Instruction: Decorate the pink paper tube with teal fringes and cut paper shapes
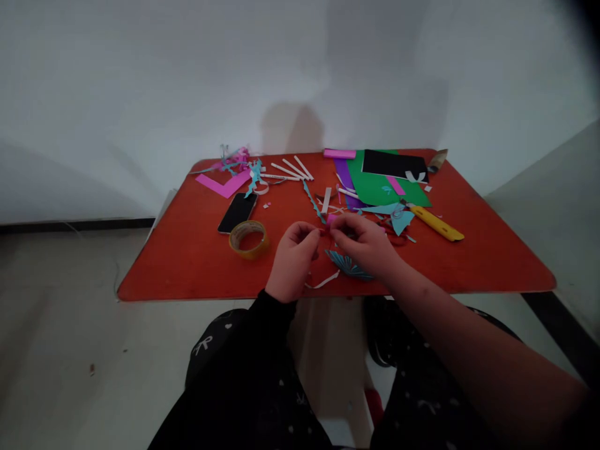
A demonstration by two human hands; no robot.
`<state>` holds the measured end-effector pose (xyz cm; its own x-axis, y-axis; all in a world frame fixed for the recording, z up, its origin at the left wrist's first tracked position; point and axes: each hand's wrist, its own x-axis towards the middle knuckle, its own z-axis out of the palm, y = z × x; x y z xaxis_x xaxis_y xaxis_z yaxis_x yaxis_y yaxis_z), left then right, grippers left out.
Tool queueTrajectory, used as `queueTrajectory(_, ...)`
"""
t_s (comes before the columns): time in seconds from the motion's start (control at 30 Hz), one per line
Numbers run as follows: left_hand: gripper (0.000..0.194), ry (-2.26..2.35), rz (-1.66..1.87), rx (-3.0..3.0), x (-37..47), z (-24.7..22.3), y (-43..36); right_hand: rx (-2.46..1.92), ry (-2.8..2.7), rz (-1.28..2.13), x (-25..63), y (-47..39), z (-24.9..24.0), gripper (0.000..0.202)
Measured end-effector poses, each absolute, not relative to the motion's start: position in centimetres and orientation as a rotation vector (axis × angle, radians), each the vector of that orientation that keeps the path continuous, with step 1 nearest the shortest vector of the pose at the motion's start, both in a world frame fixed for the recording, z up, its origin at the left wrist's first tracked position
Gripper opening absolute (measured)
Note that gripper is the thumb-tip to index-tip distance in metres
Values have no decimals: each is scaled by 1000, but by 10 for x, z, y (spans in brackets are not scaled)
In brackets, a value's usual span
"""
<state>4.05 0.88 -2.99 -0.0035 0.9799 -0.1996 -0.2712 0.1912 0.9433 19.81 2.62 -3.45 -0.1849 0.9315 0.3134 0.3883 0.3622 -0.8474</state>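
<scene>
1. Left hand: its fingers are curled, with thumb and forefinger brought close together over the red counter; whether they meet, or pinch anything, is too small to tell.
2. Right hand: bent into a similar near-pinch, its fingertips just beside the left's. A pink paper piece shows at these fingertips, mostly covered by the fingers; I cannot tell whether it is gripped or merely lies behind them.
3. A blue pleated paper lies near the front edge, below the right hand, which overlaps part of it. A curled white strip is just beside it.
4. Beyond the right hand, small scraps overlap; a dark reddish loop, perhaps a scissors handle, pokes out, the rest hidden.
5. The yellow utility knife lies to the right; its front end is hard to separate from the blue paper scraps.
6. A green sheet partly covers a purple sheet and is itself overlapped by a black rectangle.
7. Left of the hands, the amber tape roll sits by the smartphone; the roll's lettering is illegible.
8. Both forearms run toward the bottom of the view; the right is cut off there.
</scene>
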Motion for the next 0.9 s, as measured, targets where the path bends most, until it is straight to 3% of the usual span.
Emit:
queueTrajectory(0.53, 16, 1179, 1166, 908, 41, -37, 10, -1278, -1648, 919, 199, 36, -38, 19)
queueTrajectory(0.77, 17, 1251, 1172, 881, 41, -38, 11, -1137, -1570, 321, 197, 14, -35, 15)
queueTrajectory(0.9, 18, 1250, 1199, 864, 41, -37, 11, -1113, -1827, 373, 191, 5, -38, 13)
